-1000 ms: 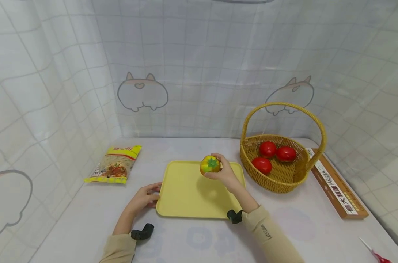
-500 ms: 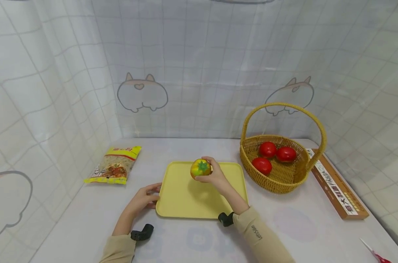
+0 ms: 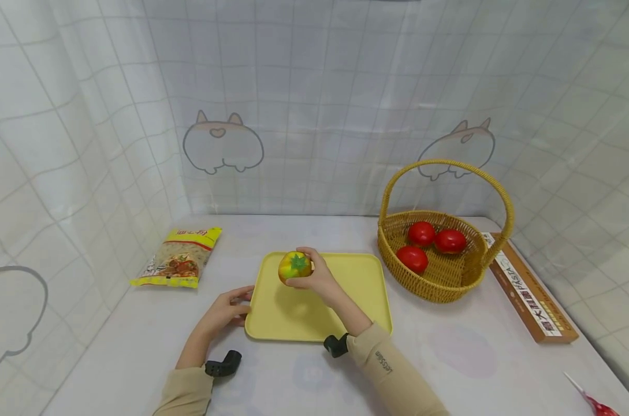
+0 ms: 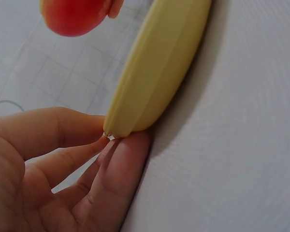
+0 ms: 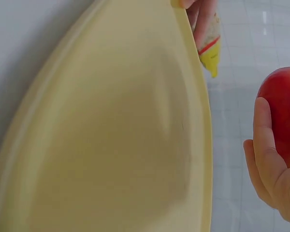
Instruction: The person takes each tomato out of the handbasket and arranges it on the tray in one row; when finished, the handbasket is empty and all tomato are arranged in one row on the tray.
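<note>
My right hand holds a tomato above the left half of a pale yellow tray. The tomato's top is yellow-green with a green star-shaped calyx, and its red underside shows in both wrist views. Thumb and fingers curve round its right side in the head view. At the tray's left edge, my left hand touches the rim from outside with its fingertips. In the left wrist view the thumb lies against the tray's outer wall and the forefinger meets the rim.
Several things surround the tray. At right stands a wicker basket with a tall handle and three red tomatoes inside. Beside it lies a long brown pasta box, with red-handled scissors nearer the front. A yellow food packet lies at left.
My right hand has carried the tomato leftward over the tray, from its right half to its left half. The left hand has stayed at the tray's left edge.
</note>
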Tool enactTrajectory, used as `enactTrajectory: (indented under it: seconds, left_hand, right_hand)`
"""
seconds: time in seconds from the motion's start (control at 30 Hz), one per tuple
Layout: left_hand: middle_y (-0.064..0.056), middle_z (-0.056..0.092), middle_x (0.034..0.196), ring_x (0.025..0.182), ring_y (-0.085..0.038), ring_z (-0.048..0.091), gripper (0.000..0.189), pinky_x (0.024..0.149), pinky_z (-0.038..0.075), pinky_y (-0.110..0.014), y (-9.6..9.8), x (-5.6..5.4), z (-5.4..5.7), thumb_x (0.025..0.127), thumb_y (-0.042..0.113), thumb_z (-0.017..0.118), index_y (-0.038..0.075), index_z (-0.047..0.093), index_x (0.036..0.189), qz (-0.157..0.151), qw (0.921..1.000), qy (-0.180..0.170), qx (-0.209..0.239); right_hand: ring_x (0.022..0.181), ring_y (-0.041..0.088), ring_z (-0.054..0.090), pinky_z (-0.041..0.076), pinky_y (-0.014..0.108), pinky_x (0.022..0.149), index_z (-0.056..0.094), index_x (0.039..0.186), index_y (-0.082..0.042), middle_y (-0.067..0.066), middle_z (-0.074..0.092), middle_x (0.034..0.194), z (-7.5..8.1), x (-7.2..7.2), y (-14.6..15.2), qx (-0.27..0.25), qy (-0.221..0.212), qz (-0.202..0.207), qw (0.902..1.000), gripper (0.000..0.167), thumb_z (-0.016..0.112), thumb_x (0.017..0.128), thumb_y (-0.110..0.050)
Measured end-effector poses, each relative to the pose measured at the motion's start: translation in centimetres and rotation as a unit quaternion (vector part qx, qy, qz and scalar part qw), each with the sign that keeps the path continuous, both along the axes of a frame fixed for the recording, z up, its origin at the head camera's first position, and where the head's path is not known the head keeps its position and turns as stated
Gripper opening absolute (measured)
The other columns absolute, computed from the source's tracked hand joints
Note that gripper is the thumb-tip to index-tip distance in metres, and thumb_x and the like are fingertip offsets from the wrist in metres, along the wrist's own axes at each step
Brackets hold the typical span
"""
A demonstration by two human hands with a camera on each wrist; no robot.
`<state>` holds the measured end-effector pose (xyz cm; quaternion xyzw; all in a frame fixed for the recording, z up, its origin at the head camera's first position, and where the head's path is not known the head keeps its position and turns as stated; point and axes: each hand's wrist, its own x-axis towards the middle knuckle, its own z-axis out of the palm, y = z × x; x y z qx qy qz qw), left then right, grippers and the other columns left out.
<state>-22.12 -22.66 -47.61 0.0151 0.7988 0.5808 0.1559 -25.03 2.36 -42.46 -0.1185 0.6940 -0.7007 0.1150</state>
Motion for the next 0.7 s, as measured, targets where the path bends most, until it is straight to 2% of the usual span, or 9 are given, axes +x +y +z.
enactTrajectory:
  seconds: [0.17, 0.4, 0.7]
  left_hand:
    - [-0.019, 0.050, 0.119, 0.080, -0.018, 0.060, 0.059, 0.064, 0.055, -0.032, -0.3, 0.0, 0.0, 0.082, 0.007, 0.060, 0.001, 0.040, 0.138, 0.005, 1.0000, 0.001, -0.001]
    - [-0.023, 0.048, 0.123, 0.085, -0.018, 0.061, 0.060, 0.065, 0.055, -0.034, -0.3, 0.5, 0.1, 0.084, 0.007, 0.060, -0.001, 0.038, 0.139, -0.001, 1.0000, 0.002, 0.003]
    - [-0.022, 0.048, 0.124, 0.085, -0.020, 0.061, 0.059, 0.067, 0.056, -0.034, 0.1, 0.2, 0.0, 0.083, 0.006, 0.059, 0.001, 0.040, 0.138, 0.006, 1.0000, -0.004, -0.002]
  right_hand:
    - [0.104, 0.028, 0.050, 0.055, 0.037, 0.073, 0.038, 0.136, -0.009, 0.017, 0.032, 0.131, -0.2, -0.2, -1.2, -0.006, -0.012, 0.005, 0.9999, 0.072, 0.071, 0.074, 0.004]
    - [0.102, 0.026, 0.049, 0.055, 0.035, 0.073, 0.041, 0.134, -0.012, 0.014, 0.036, 0.124, -0.4, 0.2, -2.3, 0.012, -0.026, 0.012, 0.9995, 0.068, 0.073, 0.074, 0.001]
    - [0.103, 0.027, 0.046, 0.054, 0.034, 0.076, 0.038, 0.136, -0.006, 0.018, 0.037, 0.129, -1.2, -0.1, -2.6, 0.049, -0.010, 0.024, 0.9984, 0.071, 0.073, 0.074, -0.001]
